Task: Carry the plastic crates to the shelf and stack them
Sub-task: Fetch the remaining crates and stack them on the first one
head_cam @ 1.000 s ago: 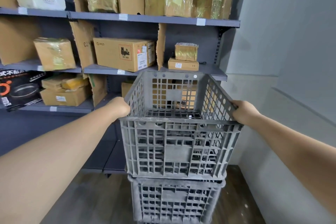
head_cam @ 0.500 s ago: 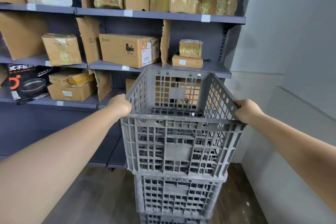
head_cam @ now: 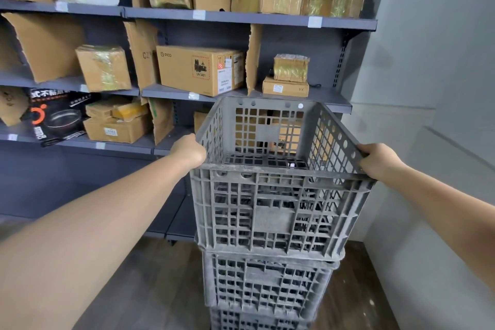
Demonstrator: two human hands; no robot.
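Observation:
I hold a grey plastic crate [head_cam: 273, 211] by its top rim, empty inside. My left hand [head_cam: 188, 151] grips the left rim and my right hand [head_cam: 379, 161] grips the right rim. The crate sits on top of a second grey crate [head_cam: 267, 286], and the rim of a third crate [head_cam: 257, 323] shows below that at the frame's bottom. The stack stands on the floor in front of the right end of the grey shelf [head_cam: 241, 19].
The shelf boards carry several cardboard boxes, among them a PICO box [head_cam: 198, 69] and a black pan box [head_cam: 56, 115]. A grey wall [head_cam: 434, 142] stands close on the right. Dark wood floor [head_cam: 150, 289] lies left of the stack.
The held crate has come down onto the crate below it, and more of the stack beneath shows. Both hands stayed on the rim.

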